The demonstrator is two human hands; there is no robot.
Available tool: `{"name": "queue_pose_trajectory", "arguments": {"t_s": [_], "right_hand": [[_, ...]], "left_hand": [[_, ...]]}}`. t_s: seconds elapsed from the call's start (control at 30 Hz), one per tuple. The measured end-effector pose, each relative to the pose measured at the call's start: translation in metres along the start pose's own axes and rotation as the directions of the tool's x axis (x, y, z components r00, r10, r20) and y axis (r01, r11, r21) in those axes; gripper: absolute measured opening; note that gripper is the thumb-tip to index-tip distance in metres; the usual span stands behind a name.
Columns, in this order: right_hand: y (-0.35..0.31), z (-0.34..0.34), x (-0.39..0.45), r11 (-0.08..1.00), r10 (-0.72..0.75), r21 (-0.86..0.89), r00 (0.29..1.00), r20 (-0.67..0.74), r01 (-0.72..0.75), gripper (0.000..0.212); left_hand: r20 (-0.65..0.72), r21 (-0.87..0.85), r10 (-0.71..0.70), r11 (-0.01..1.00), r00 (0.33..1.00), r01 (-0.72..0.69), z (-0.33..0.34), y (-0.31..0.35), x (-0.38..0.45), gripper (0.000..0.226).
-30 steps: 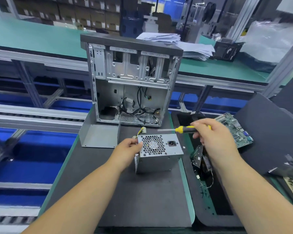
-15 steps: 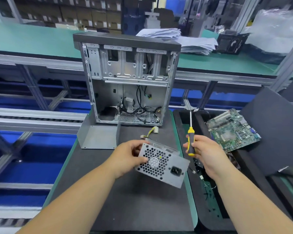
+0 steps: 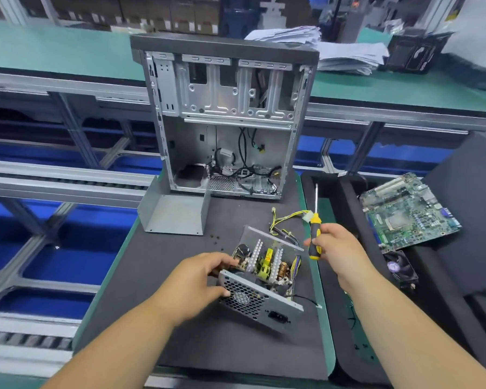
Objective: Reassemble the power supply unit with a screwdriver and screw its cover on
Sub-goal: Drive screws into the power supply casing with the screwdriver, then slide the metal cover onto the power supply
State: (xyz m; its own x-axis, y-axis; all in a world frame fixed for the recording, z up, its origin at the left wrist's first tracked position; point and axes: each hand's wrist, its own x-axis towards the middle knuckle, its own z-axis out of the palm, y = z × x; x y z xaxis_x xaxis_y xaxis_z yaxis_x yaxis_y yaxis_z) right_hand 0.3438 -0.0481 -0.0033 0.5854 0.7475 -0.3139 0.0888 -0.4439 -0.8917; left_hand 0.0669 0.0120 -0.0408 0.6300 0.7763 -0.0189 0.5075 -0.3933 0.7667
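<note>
Your power supply (image 3: 260, 287) sits before the cover (image 3: 174, 216) and case (image 3: 225, 119), circuit board (image 3: 407, 210) to the right.

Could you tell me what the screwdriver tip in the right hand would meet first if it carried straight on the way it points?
Probably nothing close: the screwdriver in the right hand points away, just right of the computer case; depth unclear.

Left hand (image 3: 195, 284) gripping (thumb forward); right hand (image 3: 338, 248) fisted.

The dark worktop (image 3: 180, 318) holds a computer case (image 3: 225, 119), a metal cover (image 3: 174, 214) and tiny screws (image 3: 214, 239).
</note>
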Motion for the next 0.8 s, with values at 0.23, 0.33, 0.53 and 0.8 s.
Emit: {"name": "queue_pose_trajectory", "arguments": {"t_s": [0.23, 0.33, 0.53, 0.8], "right_hand": [[-0.001, 0.025, 0.005, 0.999, -0.014, -0.051, 0.997, 0.078, 0.018, 0.034], [-0.005, 0.038, 0.001, 0.994, -0.032, -0.095, 0.991, 0.129, 0.044, 0.028], [-0.024, 0.071, -0.019, 0.994, -0.080, -0.052, 0.961, 0.264, 0.097, 0.022], [-0.056, 0.125, -0.040, 0.990, -0.125, 0.002, 0.881, 0.456, 0.139, 0.013]], "left_hand": [[0.086, 0.126, 0.005, 0.992, 0.996, -0.016, 0.016, -0.019, -0.011, 0.044], [0.135, 0.163, 0.007, 0.986, 0.991, -0.029, 0.014, -0.020, -0.009, 0.043], [0.049, -0.105, 0.031, 0.994, 0.998, -0.026, -0.013, 0.000, 0.003, 0.053], [-0.116, -0.620, -0.206, 0.779, 0.972, 0.091, -0.051, -0.004, 0.027, 0.022]]}}
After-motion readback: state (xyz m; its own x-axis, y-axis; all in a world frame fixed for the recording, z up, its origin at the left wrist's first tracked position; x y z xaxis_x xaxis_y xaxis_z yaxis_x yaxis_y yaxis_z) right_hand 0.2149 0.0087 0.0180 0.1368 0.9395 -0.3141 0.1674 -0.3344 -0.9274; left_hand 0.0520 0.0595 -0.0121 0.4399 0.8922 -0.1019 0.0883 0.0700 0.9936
